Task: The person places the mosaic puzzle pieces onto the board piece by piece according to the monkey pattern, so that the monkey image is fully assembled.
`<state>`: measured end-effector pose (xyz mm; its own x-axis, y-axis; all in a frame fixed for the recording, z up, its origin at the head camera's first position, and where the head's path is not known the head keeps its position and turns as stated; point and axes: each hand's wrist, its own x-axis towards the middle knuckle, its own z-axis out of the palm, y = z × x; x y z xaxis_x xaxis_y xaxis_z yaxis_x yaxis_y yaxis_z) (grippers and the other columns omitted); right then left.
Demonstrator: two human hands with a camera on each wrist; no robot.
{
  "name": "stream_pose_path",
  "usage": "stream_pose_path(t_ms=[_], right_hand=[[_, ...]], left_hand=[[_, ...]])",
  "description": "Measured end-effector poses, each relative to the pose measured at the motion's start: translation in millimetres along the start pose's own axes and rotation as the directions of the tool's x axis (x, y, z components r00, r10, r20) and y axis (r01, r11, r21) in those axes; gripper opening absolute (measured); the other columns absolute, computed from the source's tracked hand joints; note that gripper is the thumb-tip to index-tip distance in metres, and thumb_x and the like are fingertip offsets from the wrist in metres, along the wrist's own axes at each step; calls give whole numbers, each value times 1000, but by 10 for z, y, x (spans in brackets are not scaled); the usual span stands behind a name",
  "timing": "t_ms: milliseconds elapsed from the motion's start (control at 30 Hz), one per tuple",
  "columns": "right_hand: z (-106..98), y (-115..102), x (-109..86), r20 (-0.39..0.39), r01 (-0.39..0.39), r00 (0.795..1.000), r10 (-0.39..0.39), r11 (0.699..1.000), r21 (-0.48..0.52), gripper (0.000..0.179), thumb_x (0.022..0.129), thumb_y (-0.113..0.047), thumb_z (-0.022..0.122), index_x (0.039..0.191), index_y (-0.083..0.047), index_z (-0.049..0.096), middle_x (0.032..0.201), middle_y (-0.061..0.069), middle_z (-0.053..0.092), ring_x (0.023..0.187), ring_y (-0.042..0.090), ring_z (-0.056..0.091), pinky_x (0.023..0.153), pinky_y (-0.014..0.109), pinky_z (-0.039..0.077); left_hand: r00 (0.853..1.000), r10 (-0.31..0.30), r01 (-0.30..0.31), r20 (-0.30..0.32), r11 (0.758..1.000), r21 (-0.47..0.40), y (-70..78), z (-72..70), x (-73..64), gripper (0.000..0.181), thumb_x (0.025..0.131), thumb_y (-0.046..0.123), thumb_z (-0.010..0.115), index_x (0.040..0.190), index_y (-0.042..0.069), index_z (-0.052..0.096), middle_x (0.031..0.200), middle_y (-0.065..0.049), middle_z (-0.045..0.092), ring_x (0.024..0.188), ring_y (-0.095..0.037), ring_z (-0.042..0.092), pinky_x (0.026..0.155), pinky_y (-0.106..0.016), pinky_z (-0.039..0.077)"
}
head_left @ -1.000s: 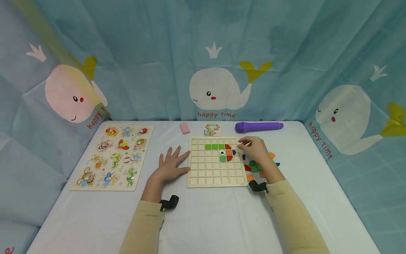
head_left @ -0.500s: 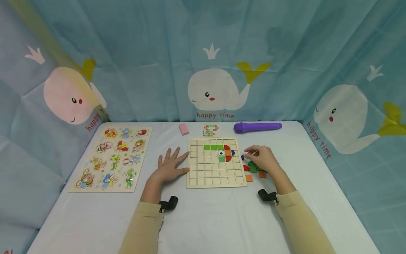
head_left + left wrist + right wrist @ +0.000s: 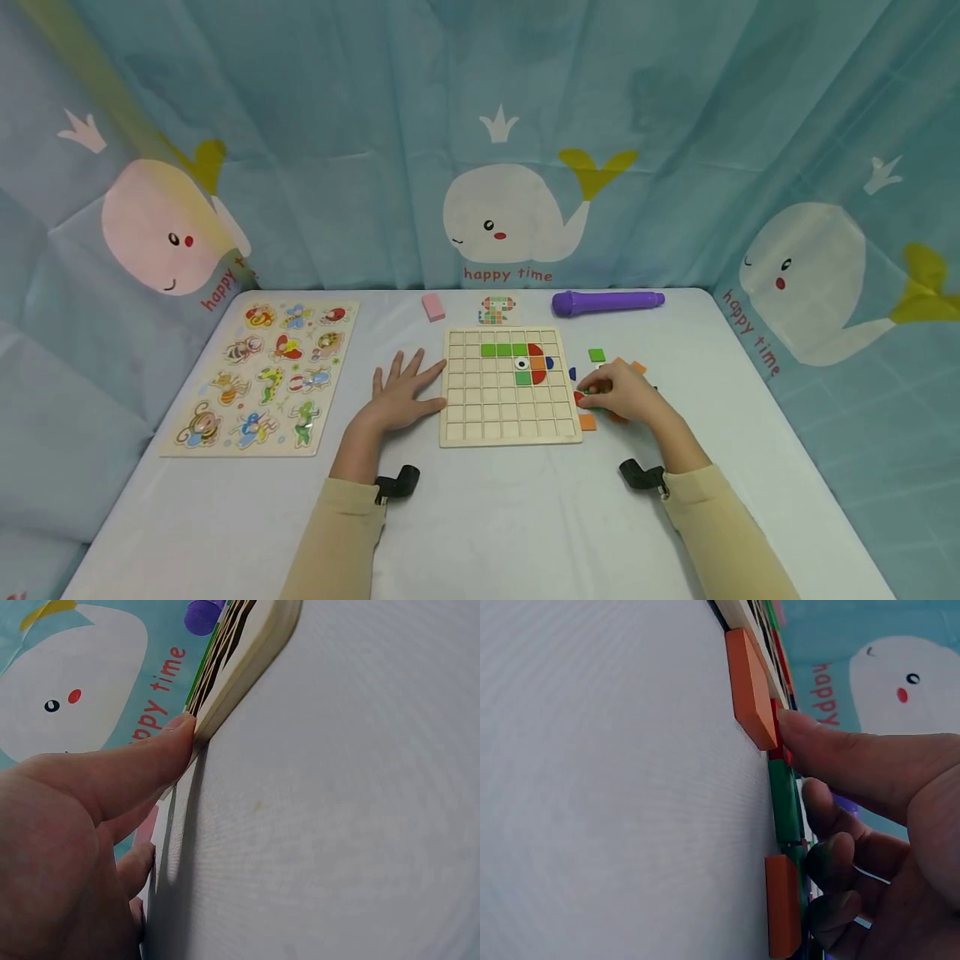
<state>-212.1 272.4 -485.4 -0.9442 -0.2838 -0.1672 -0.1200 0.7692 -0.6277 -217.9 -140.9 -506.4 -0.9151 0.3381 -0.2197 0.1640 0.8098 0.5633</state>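
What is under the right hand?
Partly under the right hand: a red piece, a green piece and an orange piece; anything it fully covers cannot be seen.

Red "happy time" txt (image 3: 507,274) on bkgd curtain (image 3: 337,217).

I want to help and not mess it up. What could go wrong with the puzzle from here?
The right hand is at a red piece crowded by others, so it might bump the orange square beside it. The left hand touches the grid board at its edge; a push could slide it and maybe jiggle its green squares.
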Motion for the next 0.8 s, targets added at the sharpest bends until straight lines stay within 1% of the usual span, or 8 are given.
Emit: stream_pose_path(t_ms=[67,233,333,433,533,667,800], right_hand=[[6,-10,2,10,18,1000,-18,1000,-1,19,83,-21,84,99,-12,80,73,-2,65,65,16,52,57,26,42],[-9,-32,13,14,23,1000,-23,1000,-20,11,83,-18,84,92,-13,79,68,-2,59,63,15,49,55,25,40],[-28,-40,3,17,11,1000,-11,1000,-5,10,83,-17,84,87,-13,75,70,-1,57,65,16,49,57,25,39],[-57,-62,-13,8,-16,1000,16,1000,14,13,84,-19,83,85,-14,71,76,1,59,71,18,51,62,27,42],[-85,-91,-5,-12,-40,999,40,999,14,16,87,-23,81,87,-14,68,82,2,62,77,19,54,68,29,46],[-115,-145,44,-43,-35,998,36,999,5,17,90,-25,78,91,-12,67,87,2,66,81,18,60,73,32,51],[-143,-219,110,-52,-43,998,45,998,37,16,93,-22,74,96,-9,66,88,6,70,78,21,65,69,31,54]], left_hand=[[1000,-1,1,-2,1000,2,-3,-1,-1,75,94,52,64,159,31,32,171,-10,4,155,-40,-14,118,-67,-16],[1000,-3,3,-6,1000,8,5,1,7,75,94,52,64,159,32,32,171,-9,5,155,-40,-13,118,-66,-15],[1000,-2,2,-4,1000,4,17,-2,7,75,94,52,64,159,33,32,171,-9,5,156,-39,-14,118,-66,-15],[1000,-1,1,-1,1000,-1,25,-9,4,75,94,51,65,159,32,32,171,-9,5,155,-40,-13,118,-67,-15],[1000,-7,7,0,1000,-4,25,-17,-3,76,94,51,65,159,31,33,171,-10,5,155,-40,-13,118,-67,-15],[1000,-9,9,-3,1000,-2,19,-18,-16,75,94,50,65,159,31,34,171,-10,6,155,-40,-13,118,-66,-15],[1000,-3,3,-7,1000,0,7,-9,-17,75,94,50,65,159,31,34,171,-10,6,156,-40,-12,118,-67,-15]])
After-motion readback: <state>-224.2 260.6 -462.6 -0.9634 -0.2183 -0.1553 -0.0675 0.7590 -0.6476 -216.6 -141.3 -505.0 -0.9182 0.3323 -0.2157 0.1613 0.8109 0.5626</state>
